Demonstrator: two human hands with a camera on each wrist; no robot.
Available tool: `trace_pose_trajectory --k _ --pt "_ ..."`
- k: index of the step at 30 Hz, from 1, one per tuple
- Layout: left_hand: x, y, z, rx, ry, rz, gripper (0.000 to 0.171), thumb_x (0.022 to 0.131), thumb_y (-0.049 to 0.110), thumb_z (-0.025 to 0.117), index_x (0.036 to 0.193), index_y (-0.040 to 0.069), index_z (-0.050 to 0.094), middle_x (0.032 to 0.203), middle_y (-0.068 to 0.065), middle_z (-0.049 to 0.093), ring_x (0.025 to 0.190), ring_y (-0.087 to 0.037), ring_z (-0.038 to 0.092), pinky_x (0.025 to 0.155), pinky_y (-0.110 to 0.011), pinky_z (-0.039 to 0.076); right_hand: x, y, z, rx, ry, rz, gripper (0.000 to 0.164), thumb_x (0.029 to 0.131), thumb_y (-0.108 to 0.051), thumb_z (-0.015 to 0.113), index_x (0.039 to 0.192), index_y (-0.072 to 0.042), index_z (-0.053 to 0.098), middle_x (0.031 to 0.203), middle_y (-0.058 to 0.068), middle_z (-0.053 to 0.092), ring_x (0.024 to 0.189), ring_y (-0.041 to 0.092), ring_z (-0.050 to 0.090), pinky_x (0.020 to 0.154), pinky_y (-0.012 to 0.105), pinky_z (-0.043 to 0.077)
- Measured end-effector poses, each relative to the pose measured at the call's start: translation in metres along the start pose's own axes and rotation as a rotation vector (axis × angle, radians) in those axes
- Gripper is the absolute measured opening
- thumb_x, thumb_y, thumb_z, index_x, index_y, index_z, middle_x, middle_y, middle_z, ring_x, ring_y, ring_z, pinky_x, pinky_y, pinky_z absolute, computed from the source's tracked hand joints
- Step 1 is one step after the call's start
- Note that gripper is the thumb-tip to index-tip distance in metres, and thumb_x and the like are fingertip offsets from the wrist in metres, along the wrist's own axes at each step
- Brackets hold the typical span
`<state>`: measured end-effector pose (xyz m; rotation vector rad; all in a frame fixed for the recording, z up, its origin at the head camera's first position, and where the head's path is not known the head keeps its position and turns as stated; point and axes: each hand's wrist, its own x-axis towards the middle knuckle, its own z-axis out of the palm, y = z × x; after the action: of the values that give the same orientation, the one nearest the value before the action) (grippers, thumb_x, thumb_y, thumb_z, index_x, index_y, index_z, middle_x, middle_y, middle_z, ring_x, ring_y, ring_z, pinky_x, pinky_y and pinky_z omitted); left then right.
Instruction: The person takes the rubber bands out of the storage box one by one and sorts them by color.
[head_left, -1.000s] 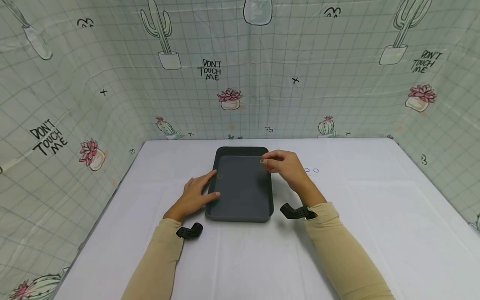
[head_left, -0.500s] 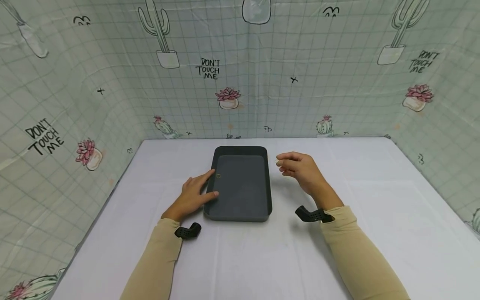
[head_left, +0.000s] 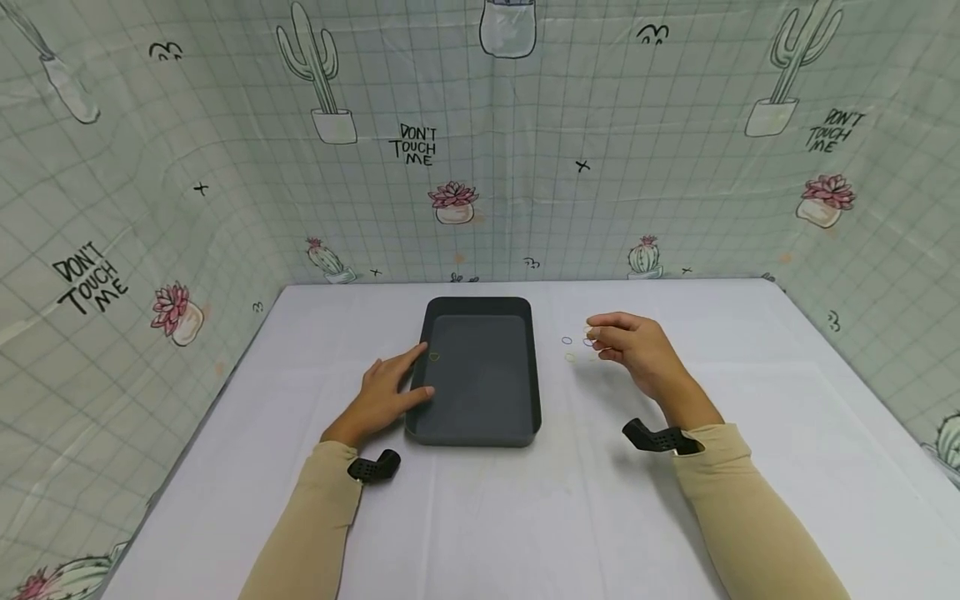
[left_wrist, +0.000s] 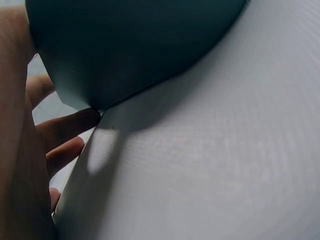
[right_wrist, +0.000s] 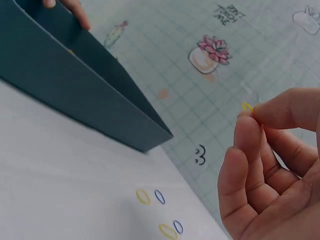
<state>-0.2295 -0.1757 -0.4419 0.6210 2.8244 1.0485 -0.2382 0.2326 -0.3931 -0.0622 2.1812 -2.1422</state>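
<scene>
A dark grey rectangular tray (head_left: 480, 437) lies on the white table. My left hand (head_left: 381, 398) rests along its left side, fingers spread, with index fingertip and thumb at the rim. A small yellow rubber band (head_left: 434, 357) is inside the tray near that rim. To the right of the tray, my right hand (head_left: 637, 350) is raised over the table. Its thumb and index finger pinch another yellow rubber band (right_wrist: 247, 106), seen best in the right wrist view. Beneath and beside this hand lie a blue band (head_left: 567, 340) and a yellow band (head_left: 570, 357).
In the right wrist view, a second blue band (right_wrist: 178, 227) and a second yellow band (right_wrist: 168, 231) lie on the white tablecloth (head_left: 480, 517). A printed fabric backdrop (head_left: 510, 208) rises behind the table's far edge.
My right hand has moved right, from over the tray's right rim to above the bands on the table, still pinching a yellow band. The left hand has stayed at the tray.
</scene>
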Motion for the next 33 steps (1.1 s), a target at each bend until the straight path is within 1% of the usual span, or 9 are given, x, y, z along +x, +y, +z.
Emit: trace_pose_trajectory --k 5,12,15,20,22,25,27,29,33 --pt "-0.001 -0.001 -0.001 0.005 0.006 -0.003 0.081 0.094 0.044 0.064 0.161 0.017 0.027 0.16 -0.016 0.033 0.147 -0.036 0.027 0.119 -0.057 0.0 -0.001 0.0 -0.007 -0.023 0.015 0.003 0.022 0.099 -0.015 0.065 0.117 -0.002 0.067 0.1 0.0 0.068 0.089 0.015 0.063 0.078 0.024 0.056" --pt "0.001 -0.001 -0.001 -0.005 0.01 -0.009 0.081 0.094 0.044 0.065 0.161 0.018 0.027 0.159 -0.017 0.033 0.147 -0.035 0.027 0.119 -0.056 -0.001 -0.001 0.001 -0.021 -0.04 0.055 0.01 0.016 0.098 -0.014 0.066 0.112 -0.007 0.07 0.103 0.002 0.069 0.092 0.017 0.065 0.078 0.022 0.056" --pt "0.003 0.0 -0.001 -0.008 0.007 -0.005 0.08 0.094 0.044 0.064 0.161 0.018 0.027 0.159 -0.017 0.033 0.147 -0.035 0.028 0.119 -0.056 0.0 0.0 0.004 -0.029 -0.05 0.077 0.027 0.014 0.098 -0.013 0.065 0.11 -0.009 0.071 0.101 -0.002 0.069 0.09 0.015 0.065 0.077 0.021 0.056" --pt "0.003 0.001 -0.002 -0.01 0.001 -0.01 0.08 0.095 0.044 0.064 0.161 0.018 0.027 0.159 -0.017 0.033 0.147 -0.036 0.027 0.119 -0.055 -0.001 0.003 0.009 -0.039 -0.063 0.091 0.065 0.011 0.098 -0.013 0.066 0.108 -0.012 0.072 0.099 -0.005 0.07 0.09 0.014 0.065 0.077 0.021 0.056" --pt "0.003 0.002 -0.003 -0.014 0.003 -0.017 0.08 0.094 0.044 0.065 0.161 0.018 0.027 0.159 -0.017 0.033 0.147 -0.036 0.027 0.12 -0.055 -0.001 0.004 0.01 -0.041 -0.081 0.094 0.07 0.016 0.098 -0.013 0.066 0.113 -0.007 0.07 0.097 -0.007 0.07 0.09 0.013 0.065 0.079 0.022 0.056" --pt "0.003 0.002 -0.005 -0.02 0.005 -0.023 0.08 0.094 0.042 0.065 0.161 0.017 0.028 0.159 -0.018 0.033 0.148 -0.036 0.026 0.119 -0.055 -0.002 0.007 0.013 -0.045 -0.14 0.109 0.074 0.031 0.099 -0.016 0.065 0.125 0.002 0.064 0.096 -0.009 0.07 0.092 0.012 0.066 0.081 0.023 0.056" --pt "0.002 0.002 -0.005 -0.017 0.006 -0.022 0.08 0.095 0.042 0.064 0.161 0.017 0.028 0.159 -0.018 0.033 0.147 -0.036 0.026 0.119 -0.055 -0.002 0.007 0.016 -0.049 -0.185 0.132 0.083 0.041 0.1 -0.018 0.064 0.132 0.007 0.058 0.095 -0.01 0.071 0.091 0.009 0.066 0.08 0.023 0.056" --pt "0.002 0.002 -0.004 -0.011 0.005 -0.019 0.079 0.095 0.042 0.064 0.16 0.017 0.028 0.159 -0.018 0.033 0.147 -0.036 0.027 0.119 -0.056 -0.001 0.007 0.019 -0.053 -0.229 0.151 0.1 0.045 0.101 -0.02 0.063 0.135 0.009 0.056 0.094 -0.009 0.071 0.088 0.008 0.066 0.077 0.022 0.056" --pt "0.001 0.0 -0.002 -0.003 -0.003 -0.018 0.078 0.096 0.042 0.064 0.16 0.016 0.029 0.159 -0.017 0.034 0.147 -0.036 0.028 0.119 -0.056 0.0 0.005 0.028 -0.06 -0.308 0.169 0.124 0.045 0.1 -0.019 0.063 0.135 0.008 0.057 0.091 -0.009 0.071 0.082 0.007 0.063 0.07 0.023 0.056"
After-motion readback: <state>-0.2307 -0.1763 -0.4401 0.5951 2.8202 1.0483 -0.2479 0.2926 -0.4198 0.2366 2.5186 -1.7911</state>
